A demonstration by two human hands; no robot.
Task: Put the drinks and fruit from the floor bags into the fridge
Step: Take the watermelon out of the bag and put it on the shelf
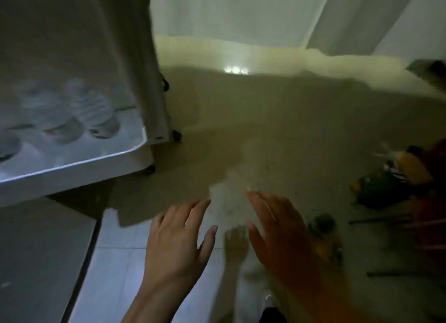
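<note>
The open fridge (135, 153) fills the upper left; on its lit shelf lie clear plastic bottles (72, 115), blurred. My left hand (176, 240) and my right hand (280, 233) hover over the floor at lower centre, fingers straight and spread, holding nothing. On the floor at the right lie the bags (395, 189) with dark green and yellow items inside, too blurred to name. A small greenish item (322, 222) sits on the floor just right of my right hand.
The fridge door (41, 257) stands open at the lower left. A white curtain (241, 13) hangs at the back over the beige floor (265, 119). My bare foot (235, 243) shows between my hands.
</note>
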